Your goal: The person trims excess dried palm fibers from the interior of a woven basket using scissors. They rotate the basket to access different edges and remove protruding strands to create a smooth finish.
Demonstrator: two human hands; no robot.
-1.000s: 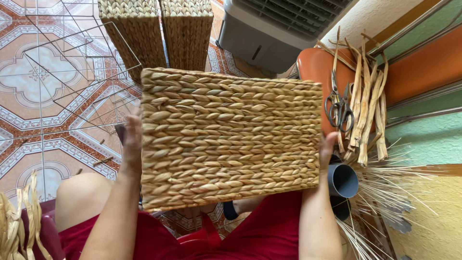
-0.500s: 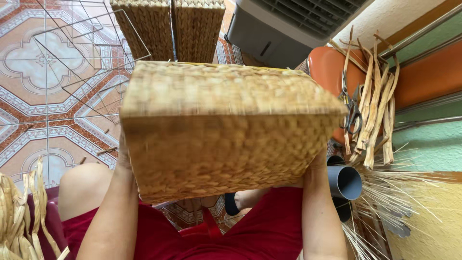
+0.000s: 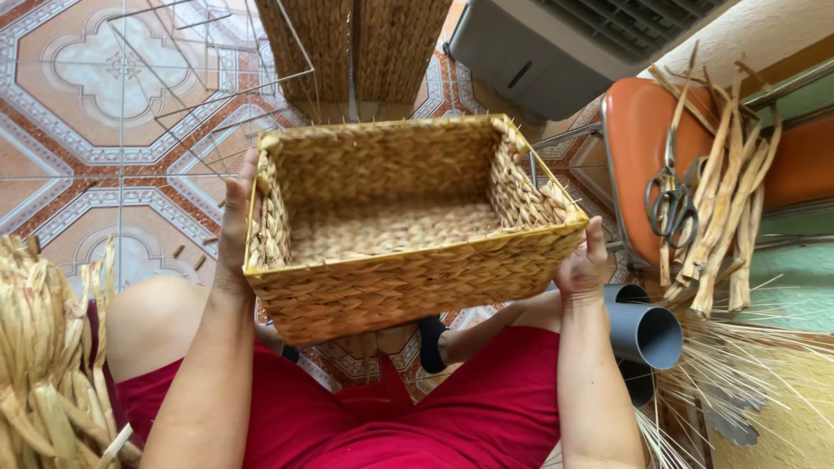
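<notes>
Two hands are holding up one woven basket [image 3: 408, 230] over the person's lap. The left hand [image 3: 236, 217] is gripping the left end of the basket, with its fingers wrapped on the side wall. The right hand [image 3: 584, 265] is gripping the near right corner, with its fingers pressed on the outside of the wall. The basket is facing open side up and is tilting a little toward the person. It is showing nothing inside but its woven bottom. It is hanging in the air above the red skirt [image 3: 417, 417] and the knees.

Far behind the basket, two more woven boxes [image 3: 356, 43] are standing side by side on the tiled floor [image 3: 78, 113]. Thin wire frames [image 3: 200, 78] are lying on the floor at the far left. At the near left, a bundle of dry straw [image 3: 43, 347] is sitting beside the left knee. On the right, an orange chair [image 3: 643, 139] is carrying scissors [image 3: 669, 195] and some flat dry strips [image 3: 725, 200]. Near the right hand, a grey pipe [image 3: 647, 334] is lying with its open end showing, and thin pale stalks [image 3: 747, 382] are spreading out just beside it. A grey box with slats [image 3: 556, 43] is standing at the far right.
</notes>
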